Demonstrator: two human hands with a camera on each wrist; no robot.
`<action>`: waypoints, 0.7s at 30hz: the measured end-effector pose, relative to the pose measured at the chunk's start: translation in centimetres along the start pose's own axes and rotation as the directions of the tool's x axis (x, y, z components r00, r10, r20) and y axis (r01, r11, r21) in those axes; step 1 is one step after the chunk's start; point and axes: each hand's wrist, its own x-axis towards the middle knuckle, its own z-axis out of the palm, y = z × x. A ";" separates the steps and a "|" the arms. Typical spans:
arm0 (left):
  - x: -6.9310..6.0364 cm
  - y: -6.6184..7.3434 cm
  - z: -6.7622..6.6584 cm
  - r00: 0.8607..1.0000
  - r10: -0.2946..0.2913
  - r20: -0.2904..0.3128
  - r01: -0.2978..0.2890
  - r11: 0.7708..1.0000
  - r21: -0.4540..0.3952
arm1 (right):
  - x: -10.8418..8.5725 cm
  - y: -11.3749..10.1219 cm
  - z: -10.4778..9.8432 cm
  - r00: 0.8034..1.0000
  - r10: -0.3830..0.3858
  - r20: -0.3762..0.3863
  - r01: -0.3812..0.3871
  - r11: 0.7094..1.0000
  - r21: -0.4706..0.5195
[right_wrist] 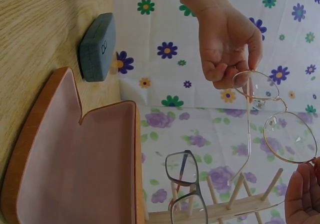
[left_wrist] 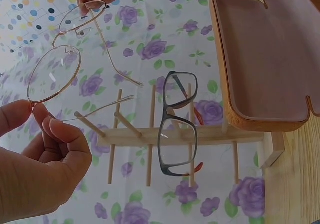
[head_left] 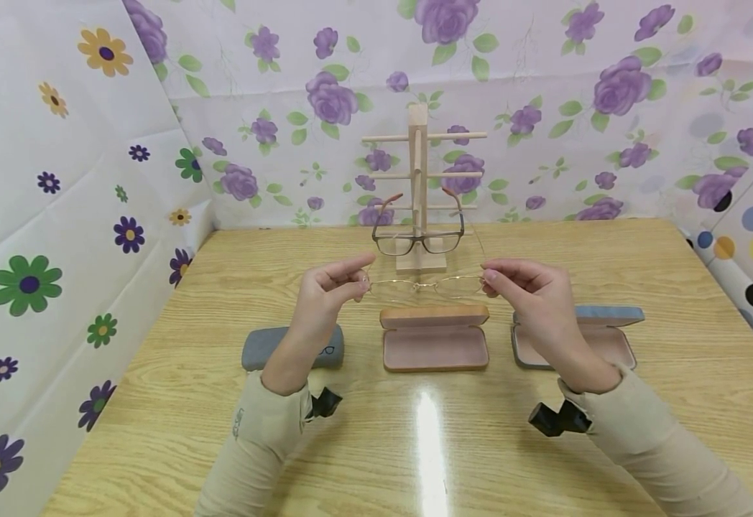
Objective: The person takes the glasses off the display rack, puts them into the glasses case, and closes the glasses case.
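The left hand (head_left: 323, 293) and right hand (head_left: 537, 293) each pinched one end of the gold-rimmed glasses (head_left: 424, 286), held aloft before the wooden stand (head_left: 418, 161) bearing dark-framed glasses (head_left: 419, 238).

A dark spectacles-shaped emblem (head_left: 327, 351) stands on the closed grey-blue case (right_wrist: 93, 51).
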 end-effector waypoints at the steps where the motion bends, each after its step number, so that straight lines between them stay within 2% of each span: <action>1: 0.0 0.0 0.0 1.000 -0.002 -0.001 0.002 1.000 0.000 | 0.0 0.0 0.0 1.000 0.002 -0.002 -0.002 1.000 0.003; 21: 0.2 -0.1 0.0 1.000 -0.008 0.021 0.008 1.000 0.017 | 0.0 0.0 0.2 1.000 0.019 -0.009 -0.019 1.000 0.016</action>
